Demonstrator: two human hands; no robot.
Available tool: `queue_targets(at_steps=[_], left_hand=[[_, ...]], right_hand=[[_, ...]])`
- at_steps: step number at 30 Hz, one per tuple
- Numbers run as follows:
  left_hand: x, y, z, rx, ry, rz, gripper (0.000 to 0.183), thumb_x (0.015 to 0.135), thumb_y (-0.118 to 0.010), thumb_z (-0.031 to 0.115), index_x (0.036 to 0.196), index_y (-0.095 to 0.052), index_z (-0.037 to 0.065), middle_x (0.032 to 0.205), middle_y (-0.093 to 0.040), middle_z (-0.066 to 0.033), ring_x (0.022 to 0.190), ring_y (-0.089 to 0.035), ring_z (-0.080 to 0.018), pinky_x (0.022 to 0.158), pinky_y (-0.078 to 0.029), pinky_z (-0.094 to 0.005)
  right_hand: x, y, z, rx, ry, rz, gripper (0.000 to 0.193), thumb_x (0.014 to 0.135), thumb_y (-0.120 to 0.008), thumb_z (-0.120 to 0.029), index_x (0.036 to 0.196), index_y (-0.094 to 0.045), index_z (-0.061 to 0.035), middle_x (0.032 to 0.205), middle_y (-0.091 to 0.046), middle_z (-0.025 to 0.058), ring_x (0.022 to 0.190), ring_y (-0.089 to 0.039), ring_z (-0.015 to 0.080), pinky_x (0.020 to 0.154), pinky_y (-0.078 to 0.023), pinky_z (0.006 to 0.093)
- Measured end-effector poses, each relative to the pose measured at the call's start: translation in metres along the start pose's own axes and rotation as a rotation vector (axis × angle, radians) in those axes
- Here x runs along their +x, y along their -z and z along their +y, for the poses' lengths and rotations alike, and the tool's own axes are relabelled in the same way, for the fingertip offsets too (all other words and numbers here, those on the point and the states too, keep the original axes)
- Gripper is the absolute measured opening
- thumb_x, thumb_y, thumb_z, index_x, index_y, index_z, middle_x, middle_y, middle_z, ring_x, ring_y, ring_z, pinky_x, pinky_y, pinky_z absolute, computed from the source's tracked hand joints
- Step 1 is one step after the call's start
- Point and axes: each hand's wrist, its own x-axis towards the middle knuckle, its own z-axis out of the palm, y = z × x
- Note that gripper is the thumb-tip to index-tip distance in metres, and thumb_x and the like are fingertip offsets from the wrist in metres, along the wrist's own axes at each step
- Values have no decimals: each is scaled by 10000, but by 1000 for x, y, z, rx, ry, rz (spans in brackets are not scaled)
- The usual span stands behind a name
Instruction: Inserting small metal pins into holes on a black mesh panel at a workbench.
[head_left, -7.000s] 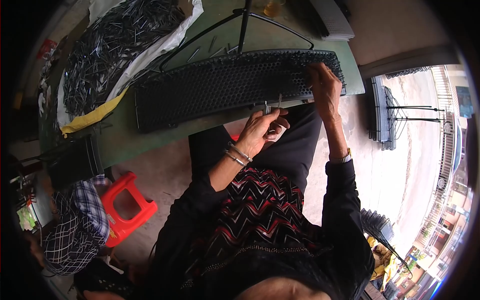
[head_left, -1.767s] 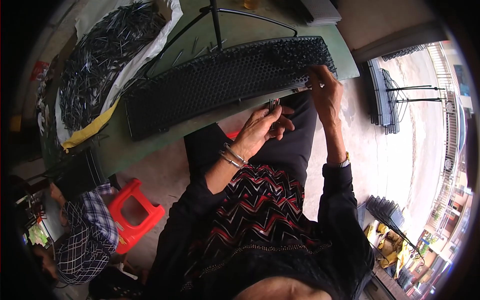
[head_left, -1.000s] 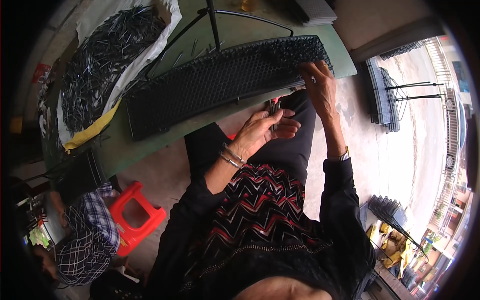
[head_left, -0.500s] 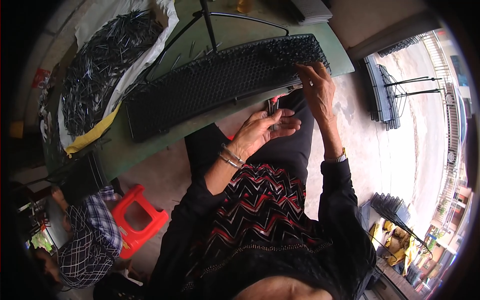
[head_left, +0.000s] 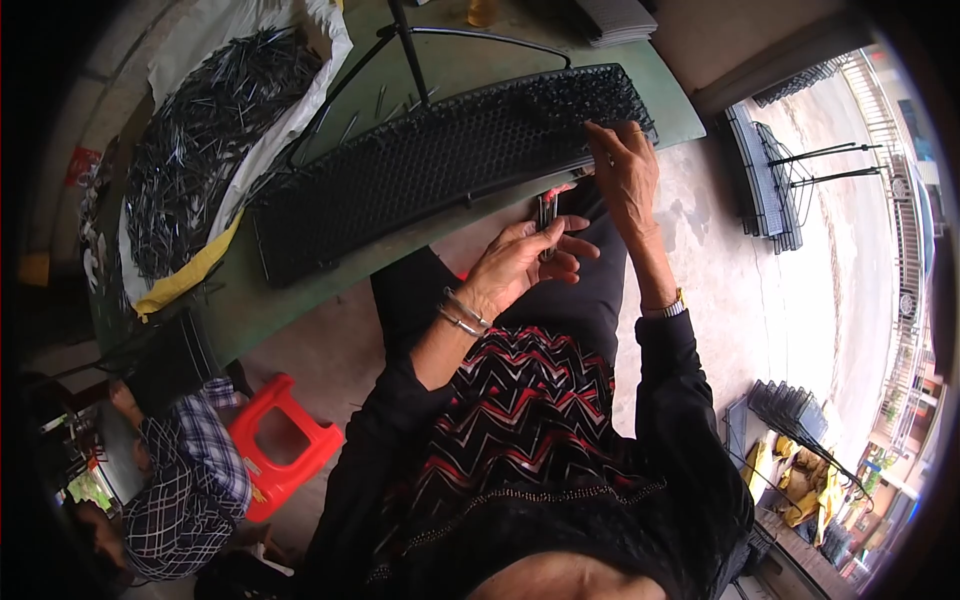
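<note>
A long black rack with a honeycomb of small holes (head_left: pixel 400 165) lies slantwise on the green table. Its right end is densely filled with small dark pieces. At that end my right hand (head_left: pixel 628 175) has its thumb and fingers pinched together over the near edge; whatever is between the fingertips is too small to make out. My left hand (head_left: pixel 525 255) is below the rack, over my lap. Its thumb presses a few slim dark rods with red ends (head_left: pixel 547 212) against the fingers, the other fingers partly stretched out.
A white sack (head_left: pixel 335 60) of loose slim dark rods lies left of the rack. A black metal stand (head_left: pixel 410 60) rises behind it. A red plastic stool (head_left: pixel 325 440) and a seated person in checked clothes (head_left: pixel 185 490) are at lower left. More racks (head_left: pixel 755 180) stand right.
My right hand has shifted slightly left along the rack's edge. The fingers of my left hand have curled a little, still holding the rods. The view has moved slightly.
</note>
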Motion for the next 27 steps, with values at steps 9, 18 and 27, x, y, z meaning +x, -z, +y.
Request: queue_targets(at_steps=[9, 18, 27], left_hand=[[2, 4, 0, 6, -18, 3, 334, 990, -490, 220, 1215, -509, -27, 1002, -667, -181, 820, -684, -230, 770, -574, -345], [5, 5, 8, 52, 79, -169, 344, 973, -512, 184, 1204, -513, -72, 1093, -639, -193, 964, -663, -266, 861, -560, -365], [12, 17, 12, -250, 163, -32, 361, 944, -575, 328, 1170, -582, 47, 1079, -649, -125, 969, -668, -277, 888, -541, -439]], right_hand=[[-10, 31, -25, 474, -283, -374, 241, 892, -642, -280, 984, -681, -61, 845, -616, 90, 709, -622, 229, 596, -471, 316], [-25, 49, -41, 966, -696, -750, 223, 907, -627, -209, 874, -631, 12, 717, -588, 6, 632, -553, 75, 525, -424, 227], [-32, 43, -56, 516, -78, -215, 226, 755, -678, -56, 981, -682, -77, 959, -615, 80, 879, -602, 200, 748, -479, 296]])
